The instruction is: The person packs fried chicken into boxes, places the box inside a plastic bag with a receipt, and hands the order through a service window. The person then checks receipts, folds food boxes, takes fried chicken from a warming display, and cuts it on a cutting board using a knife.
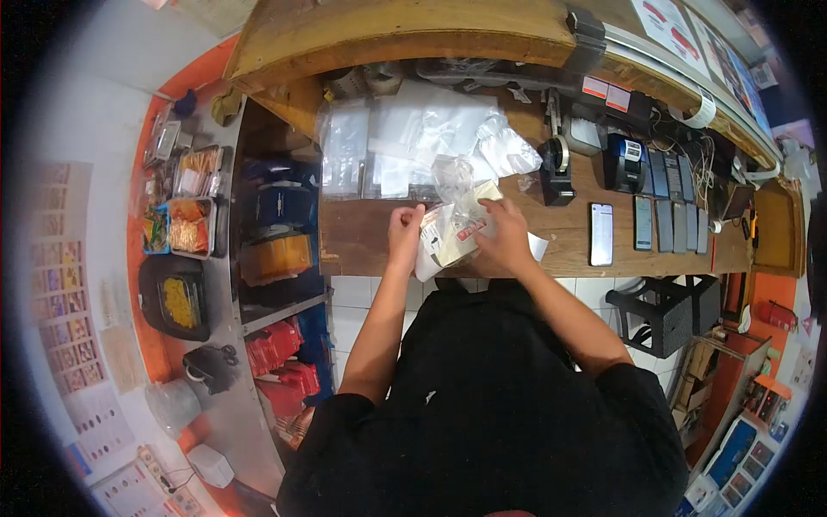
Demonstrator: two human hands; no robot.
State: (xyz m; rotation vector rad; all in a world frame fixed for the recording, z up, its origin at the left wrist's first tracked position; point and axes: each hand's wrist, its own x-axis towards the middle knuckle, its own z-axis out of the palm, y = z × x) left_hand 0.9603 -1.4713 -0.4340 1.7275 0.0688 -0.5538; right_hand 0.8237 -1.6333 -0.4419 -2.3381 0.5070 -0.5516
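Note:
A pale packet with red lettering [468, 231] lies at the table's front edge, tilted, with clear plastic [457, 183] bunched around its far end. My left hand [405, 231] pinches the packet's left side, where a white printed label [431, 231] shows. From the other side my right hand [506, 231] grips the packet, fingers over its top and thumb near the lettering. Just beyond both hands, clear plastic bags [392, 142] are spread across the wooden table [362, 228]. Part of the packet is hidden beneath my right hand.
A lit phone [601, 234] lies to the right, near several other phones [665, 226]. Behind them stand a tape dispenser [557, 172] and a small label printer [625, 162]. Food trays [191, 226] line the metal counter at left. A black stool [659, 310] is below right.

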